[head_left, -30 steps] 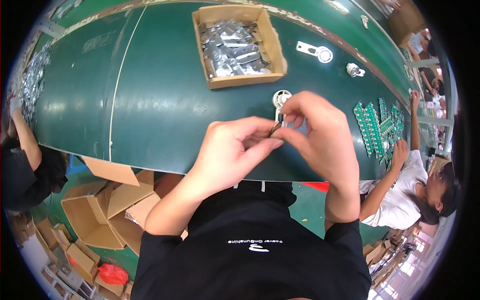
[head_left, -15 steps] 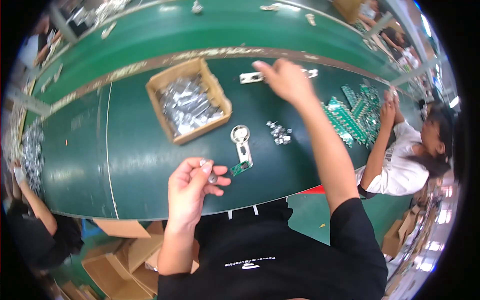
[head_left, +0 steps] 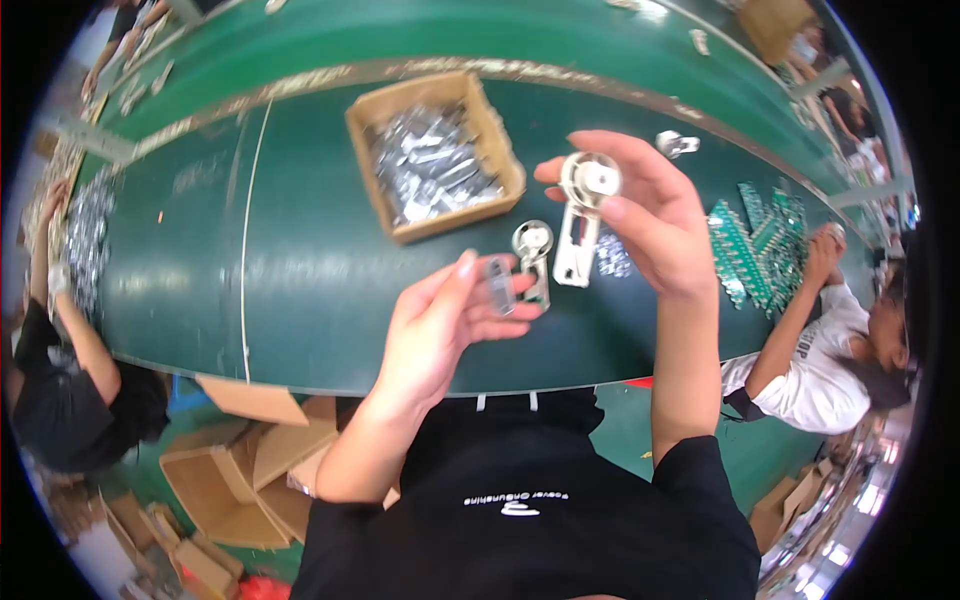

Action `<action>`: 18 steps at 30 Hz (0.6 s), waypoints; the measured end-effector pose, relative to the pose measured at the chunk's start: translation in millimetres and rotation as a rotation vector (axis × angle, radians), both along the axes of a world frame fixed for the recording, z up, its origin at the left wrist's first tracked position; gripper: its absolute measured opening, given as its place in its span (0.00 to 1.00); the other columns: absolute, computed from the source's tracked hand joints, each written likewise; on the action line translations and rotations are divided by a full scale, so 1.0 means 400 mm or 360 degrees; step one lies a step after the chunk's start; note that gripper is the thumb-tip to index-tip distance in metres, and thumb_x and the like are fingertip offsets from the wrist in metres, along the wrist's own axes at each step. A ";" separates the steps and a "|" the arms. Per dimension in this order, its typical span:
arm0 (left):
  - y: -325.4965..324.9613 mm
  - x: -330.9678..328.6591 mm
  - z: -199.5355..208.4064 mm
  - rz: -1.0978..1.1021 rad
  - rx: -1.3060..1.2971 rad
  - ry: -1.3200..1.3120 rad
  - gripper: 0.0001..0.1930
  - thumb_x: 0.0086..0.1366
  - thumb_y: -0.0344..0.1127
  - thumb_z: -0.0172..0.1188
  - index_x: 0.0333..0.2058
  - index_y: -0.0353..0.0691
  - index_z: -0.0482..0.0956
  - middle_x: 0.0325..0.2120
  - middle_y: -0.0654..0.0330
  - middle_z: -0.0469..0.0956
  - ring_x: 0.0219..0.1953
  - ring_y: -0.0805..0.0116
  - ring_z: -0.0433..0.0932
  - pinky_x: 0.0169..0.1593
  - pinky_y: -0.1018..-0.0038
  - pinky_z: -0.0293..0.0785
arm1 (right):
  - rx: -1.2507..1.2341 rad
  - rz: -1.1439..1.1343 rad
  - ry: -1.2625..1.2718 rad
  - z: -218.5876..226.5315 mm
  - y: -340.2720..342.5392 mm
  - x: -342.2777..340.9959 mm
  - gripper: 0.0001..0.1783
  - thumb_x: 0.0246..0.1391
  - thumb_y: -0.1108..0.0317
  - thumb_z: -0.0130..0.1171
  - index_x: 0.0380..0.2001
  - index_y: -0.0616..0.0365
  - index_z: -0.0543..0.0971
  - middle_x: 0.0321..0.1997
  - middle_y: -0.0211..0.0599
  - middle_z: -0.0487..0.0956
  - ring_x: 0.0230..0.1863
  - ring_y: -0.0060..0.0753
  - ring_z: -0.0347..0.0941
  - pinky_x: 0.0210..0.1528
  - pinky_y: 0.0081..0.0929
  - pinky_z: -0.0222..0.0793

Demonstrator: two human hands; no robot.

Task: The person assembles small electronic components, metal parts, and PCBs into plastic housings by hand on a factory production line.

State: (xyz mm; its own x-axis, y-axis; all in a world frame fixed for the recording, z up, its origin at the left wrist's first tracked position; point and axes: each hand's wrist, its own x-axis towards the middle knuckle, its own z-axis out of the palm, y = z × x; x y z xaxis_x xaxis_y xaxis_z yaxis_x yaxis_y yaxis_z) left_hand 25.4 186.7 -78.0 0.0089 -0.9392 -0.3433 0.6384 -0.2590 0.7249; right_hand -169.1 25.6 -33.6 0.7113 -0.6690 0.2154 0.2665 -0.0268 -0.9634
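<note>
My right hand [head_left: 660, 225] grips a white plastic housing [head_left: 577, 245] with a round, ringed head and a long slotted stem, held up over the table. Lower and to its left, my left hand [head_left: 430, 325] is closed on a small grey see-through strip [head_left: 499, 286], pinched between thumb and fingers. A second white housing [head_left: 533, 238] of the same shape lies on the table, its stem partly covered by my left fingertips. Behind the raised housing sits a small pile of shiny metal pieces [head_left: 613, 257], partly hidden by my right hand.
A cardboard box [head_left: 402, 232] of silvery parts stands beyond my left hand. Another white piece [head_left: 677, 144] lies toward the far right. Green circuit boards [head_left: 738, 255] are heaped at the right, near a person in a white shirt [head_left: 805, 375]. Another person [head_left: 75, 395] works at far left.
My right hand has come back from the far side, bringing a white housing nearer to my left hand. The left hand has turned, and the grey strip now shows. The whole view has shifted.
</note>
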 end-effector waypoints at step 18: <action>0.007 -0.036 0.013 -0.0119 -0.0161 -0.0052 0.18 0.79 0.38 0.56 0.57 0.28 0.77 0.47 0.46 0.85 0.47 0.53 0.88 0.50 0.63 0.87 | 0.0143 0.0241 0.0159 -0.066 0.102 0.054 0.25 0.69 0.76 0.57 0.68 0.63 0.72 0.59 0.46 0.83 0.56 0.31 0.80 0.60 0.32 0.76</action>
